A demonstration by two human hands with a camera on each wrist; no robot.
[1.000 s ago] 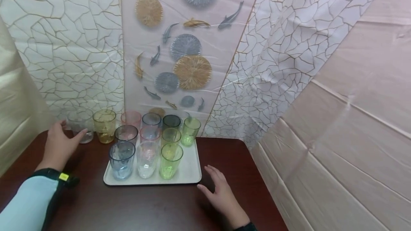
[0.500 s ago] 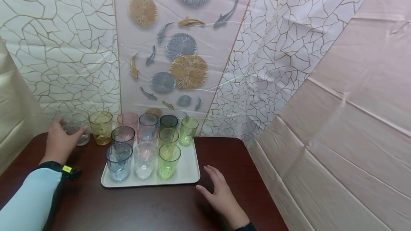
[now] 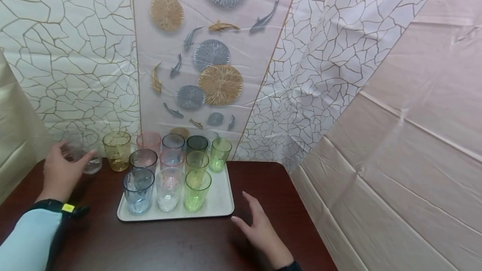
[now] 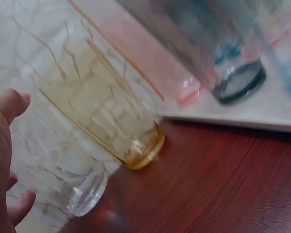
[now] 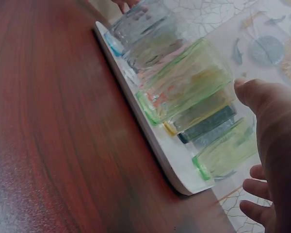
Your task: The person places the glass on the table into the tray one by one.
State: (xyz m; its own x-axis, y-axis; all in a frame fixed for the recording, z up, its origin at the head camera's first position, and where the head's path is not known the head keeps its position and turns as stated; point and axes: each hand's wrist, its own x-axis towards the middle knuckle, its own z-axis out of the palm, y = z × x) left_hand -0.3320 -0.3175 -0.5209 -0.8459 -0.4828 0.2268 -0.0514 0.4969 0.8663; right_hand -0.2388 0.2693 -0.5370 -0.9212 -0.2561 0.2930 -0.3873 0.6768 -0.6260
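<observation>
My left hand (image 3: 62,175) is at the far left of the table, fingers spread, thumb towards a clear glass (image 3: 93,164). In the left wrist view the thumb and fingertips stand apart, with this clear glass (image 4: 87,194) just beyond them. A second clear, faint glass (image 3: 71,139) shows behind the fingers; contact with it is hard to tell. An amber glass (image 3: 117,154) stands upright to the right of the clear one. My right hand (image 3: 263,231), fingers loosely extended, is off the front right corner of the white tray (image 3: 222,200) and holds nothing.
Several coloured glasses stand upright on the tray, among them a blue glass (image 3: 139,193), a clear glass (image 3: 168,193) and a green glass (image 3: 197,191) in front. A taller-set green glass (image 3: 220,156) is at the back right. Patterned cloth (image 3: 222,83) rises behind the table.
My left hand has shifted slightly left beside the clear glasses. The view has turned a little, moving the tray left in frame. My right hand stays almost where it was.
</observation>
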